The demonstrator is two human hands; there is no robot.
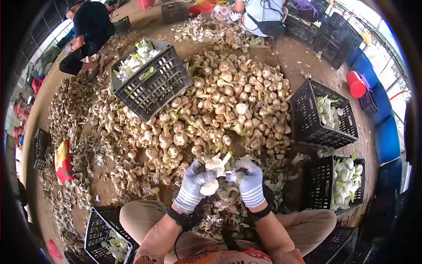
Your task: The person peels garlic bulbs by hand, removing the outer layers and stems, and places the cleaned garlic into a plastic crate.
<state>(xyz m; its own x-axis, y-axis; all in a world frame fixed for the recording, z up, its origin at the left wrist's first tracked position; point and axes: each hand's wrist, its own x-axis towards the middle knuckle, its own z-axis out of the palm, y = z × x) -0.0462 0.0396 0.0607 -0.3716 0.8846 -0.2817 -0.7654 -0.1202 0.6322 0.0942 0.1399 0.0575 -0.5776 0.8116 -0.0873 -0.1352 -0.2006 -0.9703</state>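
In a striped work glove, my left hand (194,184) is closed around a white garlic bulb (209,187), with pale peel and a green stem (226,158) sticking up beside the thumb. My right hand (249,181), gloved the same way, is just to the right with its fingers pinched together near the stem; what lies between them is too small to make out. Both hands are above my crossed legs, over loose peel (222,215). Beyond them spreads a large pile of unpeeled garlic (237,97).
Black crates of cleaned garlic stand at the right (323,114), lower right (317,185), lower left (94,233) and on the pile (154,83). A person crouches at upper left (92,31); another sits at the top (263,15). A red bucket (356,84) is at right.
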